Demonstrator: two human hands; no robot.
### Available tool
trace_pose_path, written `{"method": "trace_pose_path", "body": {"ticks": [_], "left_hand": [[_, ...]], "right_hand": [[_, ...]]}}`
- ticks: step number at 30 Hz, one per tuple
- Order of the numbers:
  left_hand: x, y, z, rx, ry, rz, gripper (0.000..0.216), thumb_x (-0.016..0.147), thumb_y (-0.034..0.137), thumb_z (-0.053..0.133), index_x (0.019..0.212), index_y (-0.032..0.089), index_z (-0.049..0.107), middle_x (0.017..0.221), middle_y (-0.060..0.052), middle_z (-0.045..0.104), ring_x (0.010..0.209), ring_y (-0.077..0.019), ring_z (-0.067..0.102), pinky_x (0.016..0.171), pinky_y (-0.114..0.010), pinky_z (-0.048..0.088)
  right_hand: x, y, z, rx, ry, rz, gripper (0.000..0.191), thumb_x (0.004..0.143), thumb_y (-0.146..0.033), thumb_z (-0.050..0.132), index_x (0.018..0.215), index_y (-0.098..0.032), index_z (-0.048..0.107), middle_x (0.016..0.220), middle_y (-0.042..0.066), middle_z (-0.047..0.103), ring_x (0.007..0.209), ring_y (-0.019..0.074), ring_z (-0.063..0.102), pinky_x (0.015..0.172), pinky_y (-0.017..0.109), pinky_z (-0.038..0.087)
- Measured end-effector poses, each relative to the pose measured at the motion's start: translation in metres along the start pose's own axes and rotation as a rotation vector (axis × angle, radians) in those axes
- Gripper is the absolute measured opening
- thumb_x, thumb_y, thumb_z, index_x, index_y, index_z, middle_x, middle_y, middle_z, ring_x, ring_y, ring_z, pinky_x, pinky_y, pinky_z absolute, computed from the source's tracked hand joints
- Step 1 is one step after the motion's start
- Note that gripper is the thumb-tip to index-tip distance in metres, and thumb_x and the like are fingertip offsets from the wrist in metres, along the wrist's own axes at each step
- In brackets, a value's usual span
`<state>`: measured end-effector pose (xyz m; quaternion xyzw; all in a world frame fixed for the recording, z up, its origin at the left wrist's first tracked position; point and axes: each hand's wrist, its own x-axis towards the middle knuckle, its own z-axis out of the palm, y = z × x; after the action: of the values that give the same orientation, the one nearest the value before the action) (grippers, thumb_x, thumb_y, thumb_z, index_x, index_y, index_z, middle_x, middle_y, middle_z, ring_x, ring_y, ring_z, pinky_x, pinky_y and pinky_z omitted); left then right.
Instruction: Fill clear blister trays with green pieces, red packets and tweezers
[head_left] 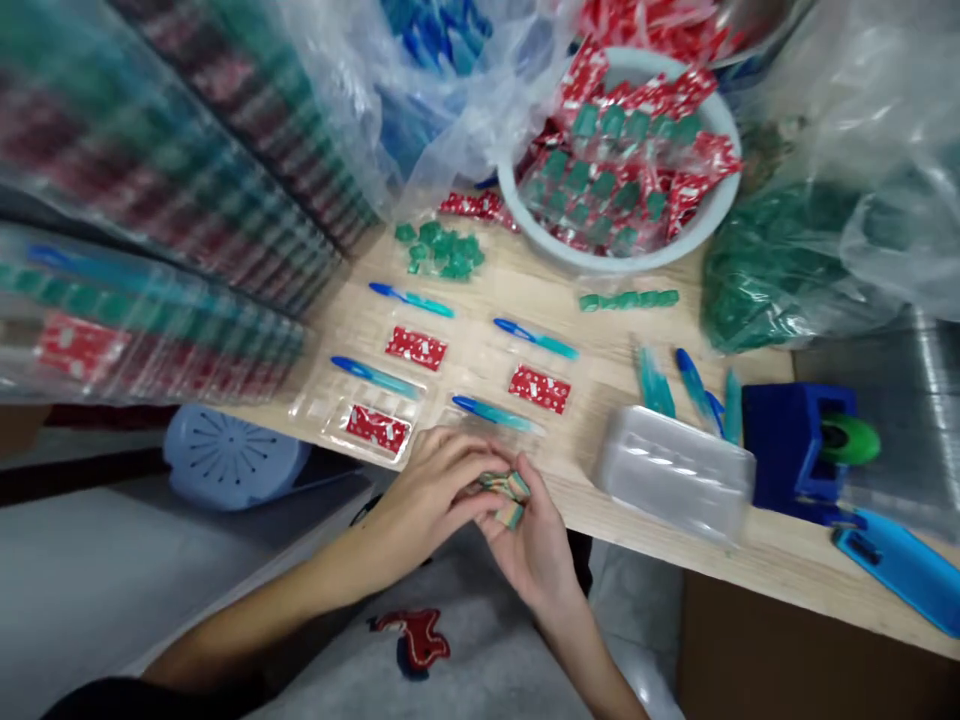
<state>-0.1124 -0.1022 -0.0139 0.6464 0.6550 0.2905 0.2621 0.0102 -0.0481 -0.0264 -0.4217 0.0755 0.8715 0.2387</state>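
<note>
Small striped blocks (511, 496) in green, yellow and orange lie in the curled palm of my right hand (538, 548), close to the table's front edge. The fingers of my left hand (435, 490) bend over the same blocks and pinch at them, partly covering them. Just beyond my hands, several clear plastic trays (311, 405) lie side by side. In them are blue pens, one of them a blue-and-turquoise pen (495, 413), and red dotted packets, such as the red packet (377, 428).
Tall stacks of filled clear packs (187, 150) stand at the left. Behind are loose green pieces (442, 250) and a white basin (525, 225) of red packets. To the right sit stacked empty trays (675, 470), a blue tape dispenser (795, 450) and a bag of green pieces (780, 260).
</note>
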Motion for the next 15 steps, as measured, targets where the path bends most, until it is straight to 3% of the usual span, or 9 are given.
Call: {"method": "trace_pose_path", "body": {"ticks": [4,9,15], "left_hand": [[-0.006,-0.01,-0.009,-0.038,0.12,-0.02,0.022,0.093,0.025,0.058,0.115,0.024,0.054,0.105,-0.004,0.066,0.102,-0.0197,0.055,0.086,-0.035,0.047],[-0.008,-0.018,-0.031,0.046,0.175,0.076,0.016,0.095,0.024,0.055,0.11,0.022,0.057,0.112,-0.006,0.065,0.108,-0.0201,0.055,0.094,-0.039,0.045],[-0.007,-0.021,-0.031,0.128,0.21,0.221,0.019,0.091,0.022,0.06,0.11,0.023,0.059,0.113,-0.007,0.064,0.108,-0.0223,0.056,0.093,-0.041,0.048]], "right_hand": [[0.002,-0.001,0.013,-0.137,-0.068,0.005,0.02,0.076,-0.036,0.076,0.086,-0.019,0.075,0.083,0.001,0.077,0.074,0.0119,0.071,0.067,0.019,0.057],[-0.001,-0.005,0.026,-0.251,-0.147,-0.043,0.029,0.077,-0.043,0.072,0.096,-0.021,0.076,0.094,0.001,0.077,0.082,0.0159,0.071,0.077,0.028,0.059],[-0.006,0.003,0.027,-0.21,-0.16,-0.048,0.022,0.08,-0.038,0.068,0.095,-0.023,0.075,0.095,0.0,0.076,0.083,0.0116,0.068,0.074,0.022,0.055]]}}
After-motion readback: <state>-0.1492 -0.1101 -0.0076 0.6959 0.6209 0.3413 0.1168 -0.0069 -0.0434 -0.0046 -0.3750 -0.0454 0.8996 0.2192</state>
